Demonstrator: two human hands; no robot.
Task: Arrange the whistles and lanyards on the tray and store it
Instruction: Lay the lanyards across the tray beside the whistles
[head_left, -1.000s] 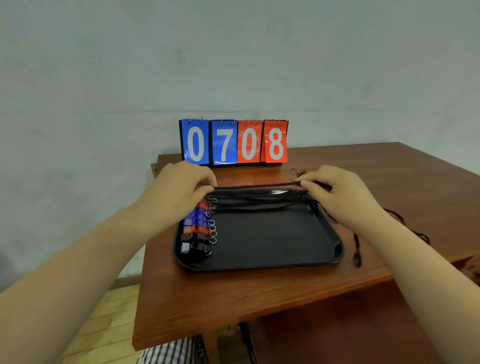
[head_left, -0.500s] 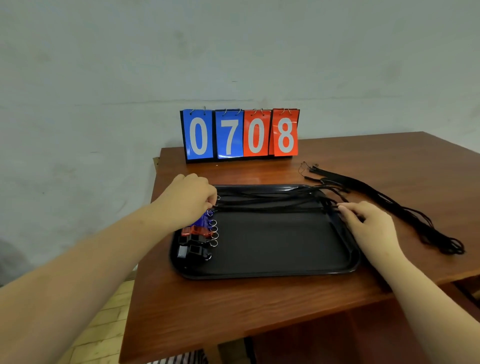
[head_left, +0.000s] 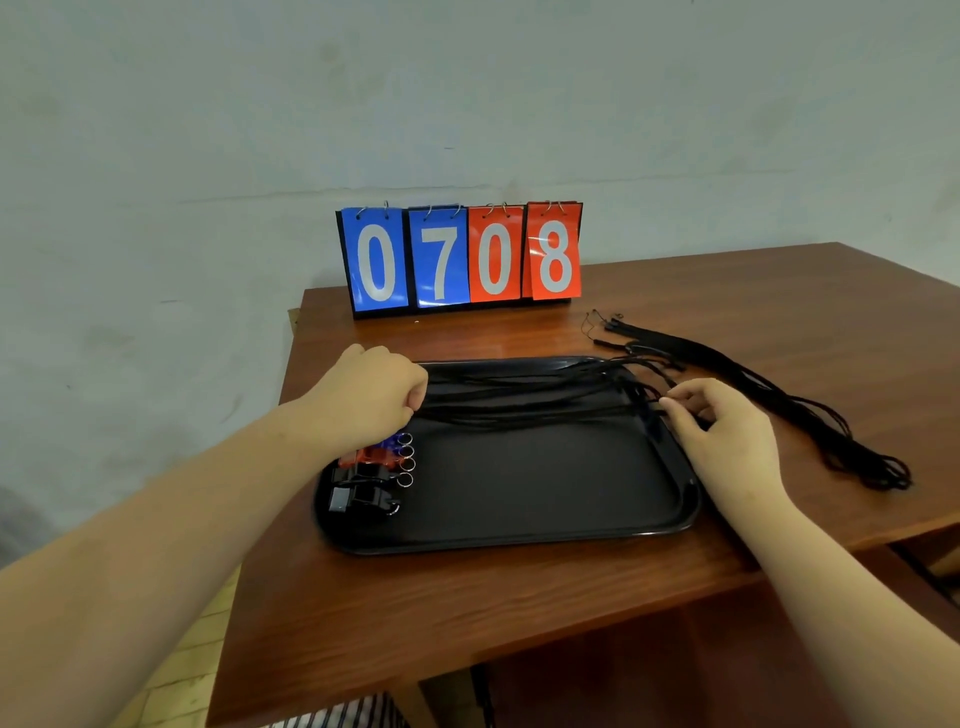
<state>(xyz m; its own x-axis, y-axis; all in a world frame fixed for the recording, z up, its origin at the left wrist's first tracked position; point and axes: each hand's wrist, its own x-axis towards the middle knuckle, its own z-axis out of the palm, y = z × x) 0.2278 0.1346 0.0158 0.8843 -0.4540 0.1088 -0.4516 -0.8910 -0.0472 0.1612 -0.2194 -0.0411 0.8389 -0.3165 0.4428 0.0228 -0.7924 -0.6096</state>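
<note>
A black tray (head_left: 519, 535) lies on the brown table. Several whistles (head_left: 371, 478), black, red and blue with metal rings, sit in a column at its left end. Black lanyards (head_left: 524, 395) stretch across the tray's far part. My left hand (head_left: 371, 397) is curled in a fist over their left ends, gripping them, above the whistles. My right hand (head_left: 722, 431) sits at the tray's right rim and pinches the lanyards' right ends between thumb and fingertips. A loose bundle of more black lanyards (head_left: 779, 400) lies on the table to the right of the tray.
A flip scoreboard (head_left: 460, 257) reading 0708 stands at the table's back edge against the wall. The table's left edge (head_left: 270, 467) runs close to the tray. Striped fabric (head_left: 337, 717) shows below the front edge.
My right hand has slid from the tray's far right corner down along the right rim. The view has shifted, uncovering the loose lanyard bundle. My left hand has stayed over the whistles.
</note>
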